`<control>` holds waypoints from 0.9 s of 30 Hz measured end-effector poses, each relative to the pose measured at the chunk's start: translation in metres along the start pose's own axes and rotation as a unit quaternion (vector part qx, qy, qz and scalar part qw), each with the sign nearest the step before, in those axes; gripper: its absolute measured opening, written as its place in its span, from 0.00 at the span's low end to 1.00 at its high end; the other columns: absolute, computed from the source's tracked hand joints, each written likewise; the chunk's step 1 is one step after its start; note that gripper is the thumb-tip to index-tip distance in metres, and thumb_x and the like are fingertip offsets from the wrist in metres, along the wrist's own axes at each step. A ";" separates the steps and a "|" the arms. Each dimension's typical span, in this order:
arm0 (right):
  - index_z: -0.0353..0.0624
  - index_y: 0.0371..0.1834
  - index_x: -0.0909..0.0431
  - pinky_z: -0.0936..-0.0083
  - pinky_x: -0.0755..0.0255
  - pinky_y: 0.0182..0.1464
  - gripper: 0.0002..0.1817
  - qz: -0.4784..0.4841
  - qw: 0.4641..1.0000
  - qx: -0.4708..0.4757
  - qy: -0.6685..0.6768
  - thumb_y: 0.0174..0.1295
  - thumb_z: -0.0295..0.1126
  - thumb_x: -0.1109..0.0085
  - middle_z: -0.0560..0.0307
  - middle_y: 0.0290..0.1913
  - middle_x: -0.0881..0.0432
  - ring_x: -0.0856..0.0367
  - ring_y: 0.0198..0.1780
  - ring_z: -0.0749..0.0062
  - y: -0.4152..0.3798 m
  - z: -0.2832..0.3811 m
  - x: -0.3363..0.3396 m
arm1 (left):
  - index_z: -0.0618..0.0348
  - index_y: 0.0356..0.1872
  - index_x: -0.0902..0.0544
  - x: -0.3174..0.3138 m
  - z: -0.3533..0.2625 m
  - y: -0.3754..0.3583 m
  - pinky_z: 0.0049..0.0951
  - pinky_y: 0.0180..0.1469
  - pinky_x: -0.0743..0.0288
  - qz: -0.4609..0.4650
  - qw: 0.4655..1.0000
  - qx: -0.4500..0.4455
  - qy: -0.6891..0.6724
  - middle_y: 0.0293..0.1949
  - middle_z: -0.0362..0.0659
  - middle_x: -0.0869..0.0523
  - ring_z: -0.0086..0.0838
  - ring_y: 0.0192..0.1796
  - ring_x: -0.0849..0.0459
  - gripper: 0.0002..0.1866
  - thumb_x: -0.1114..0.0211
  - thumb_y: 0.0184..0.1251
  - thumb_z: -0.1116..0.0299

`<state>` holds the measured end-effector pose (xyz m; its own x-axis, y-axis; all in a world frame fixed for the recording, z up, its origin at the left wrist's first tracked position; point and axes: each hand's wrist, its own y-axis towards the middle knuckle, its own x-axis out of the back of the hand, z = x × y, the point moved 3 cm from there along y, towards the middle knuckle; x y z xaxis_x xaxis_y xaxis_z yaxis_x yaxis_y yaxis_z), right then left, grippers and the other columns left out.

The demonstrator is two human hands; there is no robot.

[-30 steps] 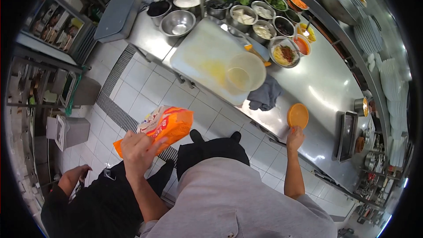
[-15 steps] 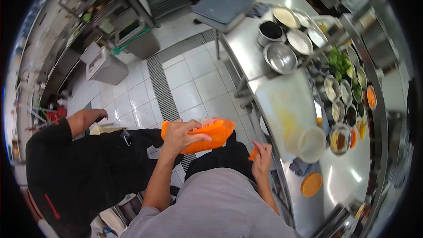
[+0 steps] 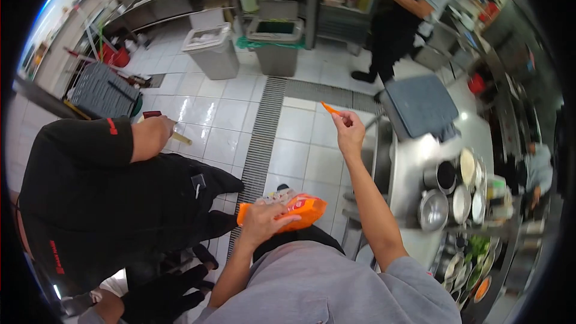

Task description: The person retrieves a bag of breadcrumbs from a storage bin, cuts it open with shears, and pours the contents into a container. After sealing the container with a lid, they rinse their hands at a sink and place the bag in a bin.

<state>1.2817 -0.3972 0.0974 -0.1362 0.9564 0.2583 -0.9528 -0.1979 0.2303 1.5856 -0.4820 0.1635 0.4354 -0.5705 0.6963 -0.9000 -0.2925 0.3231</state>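
Note:
My left hand (image 3: 262, 223) grips an orange packet (image 3: 305, 211) with white and red print, held low in front of my body. Farther forward and to the right, my right hand (image 3: 349, 132) is raised over the tiled floor. Between its thumb and fingers it pinches a small orange strip (image 3: 328, 108), which points up and to the left. The strip and the packet are well apart.
A co-worker in black (image 3: 114, 204) stands close on my left. Two grey bins (image 3: 214, 54) stand ahead. Another person (image 3: 401, 24) is beyond the grey lidded tub (image 3: 420, 105). Metal bowls (image 3: 433, 210) are on the steel counter (image 3: 411, 171) at right.
The view has turned so the bins and a standing person show ahead. My right hand has gone from beside the counter to stretched forward with the orange strip. My left hand keeps the packet.

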 end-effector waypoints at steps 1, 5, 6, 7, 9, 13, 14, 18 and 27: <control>0.38 0.35 0.17 0.81 0.29 0.36 0.11 0.021 0.999 -0.022 0.008 0.58 0.34 0.29 0.60 0.33 0.18 0.23 0.32 0.79 0.014 -0.007 -0.029 | 0.57 0.25 0.15 -0.001 0.013 0.005 0.31 0.29 0.25 -0.007 1.000 0.004 0.004 0.21 0.42 0.15 0.35 0.22 0.18 0.18 0.22 0.50 0.53; 0.37 0.36 0.17 0.80 0.28 0.35 0.11 0.075 0.994 -0.081 0.022 0.59 0.34 0.31 0.62 0.28 0.17 0.22 0.30 0.80 0.057 -0.042 -0.123 | 0.58 0.25 0.15 0.012 0.042 0.040 0.32 0.29 0.24 -0.023 0.998 0.063 -0.001 0.20 0.44 0.16 0.36 0.22 0.16 0.16 0.24 0.55 0.54; 0.37 0.36 0.17 0.80 0.27 0.36 0.11 0.084 0.989 -0.122 0.028 0.60 0.34 0.31 0.61 0.29 0.17 0.22 0.30 0.80 0.071 -0.050 -0.145 | 0.58 0.26 0.15 0.015 0.053 0.048 0.32 0.28 0.24 -0.034 0.997 0.070 -0.009 0.19 0.44 0.16 0.36 0.22 0.16 0.16 0.24 0.55 0.55; 0.37 0.36 0.17 0.80 0.27 0.36 0.11 0.093 0.988 -0.120 0.028 0.60 0.34 0.31 0.61 0.29 0.17 0.22 0.30 0.80 0.085 -0.057 -0.167 | 0.58 0.27 0.15 0.017 0.063 0.054 0.32 0.28 0.24 -0.050 0.995 0.081 -0.009 0.19 0.44 0.16 0.36 0.22 0.16 0.16 0.24 0.56 0.55; 0.37 0.37 0.17 0.79 0.27 0.36 0.11 0.097 0.985 -0.139 0.039 0.60 0.35 0.31 0.61 0.30 0.16 0.21 0.30 0.79 0.109 -0.065 -0.205 | 0.59 0.27 0.15 0.019 0.085 0.063 0.32 0.28 0.24 -0.072 0.992 0.107 -0.005 0.19 0.44 0.16 0.37 0.22 0.16 0.16 0.24 0.55 0.56; 0.38 0.38 0.18 0.84 0.31 0.31 0.10 0.149 0.974 -0.151 0.075 0.62 0.33 0.32 0.64 0.28 0.19 0.26 0.27 0.84 0.158 -0.062 -0.283 | 0.61 0.28 0.14 0.027 0.129 0.086 0.33 0.28 0.24 -0.137 0.973 0.183 0.033 0.20 0.46 0.16 0.39 0.23 0.16 0.15 0.23 0.54 0.58; 0.38 0.38 0.18 0.84 0.31 0.31 0.09 0.168 0.976 -0.129 0.059 0.62 0.33 0.32 0.64 0.28 0.19 0.25 0.27 0.83 0.170 -0.066 -0.308 | 0.61 0.28 0.14 0.027 0.137 0.095 0.33 0.28 0.24 -0.140 0.971 0.191 0.033 0.20 0.46 0.16 0.39 0.23 0.16 0.15 0.23 0.54 0.58; 0.37 0.36 0.18 0.82 0.30 0.30 0.09 0.214 0.972 -0.083 0.053 0.61 0.32 0.33 0.63 0.26 0.19 0.24 0.26 0.82 0.213 -0.077 -0.412 | 0.65 0.27 0.17 0.029 0.185 0.135 0.30 0.26 0.26 -0.214 0.923 0.319 0.036 0.20 0.49 0.18 0.35 0.22 0.17 0.14 0.22 0.54 0.65; 0.41 0.31 0.17 0.64 0.22 0.42 0.10 0.284 0.956 -0.028 -0.065 0.54 0.36 0.32 0.51 0.32 0.12 0.13 0.37 0.57 0.368 -0.135 -0.713 | 0.64 0.24 0.22 -0.027 0.282 0.217 0.33 0.27 0.29 -0.303 0.715 0.629 0.044 0.20 0.49 0.20 0.37 0.22 0.21 0.15 0.23 0.56 0.67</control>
<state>0.9919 -1.1232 -0.1292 -0.6046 0.6630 0.4415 -0.7490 -0.6619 -0.0318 1.3840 -0.7463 0.0346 0.6846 -0.0117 0.7288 0.2073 -0.9554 -0.2101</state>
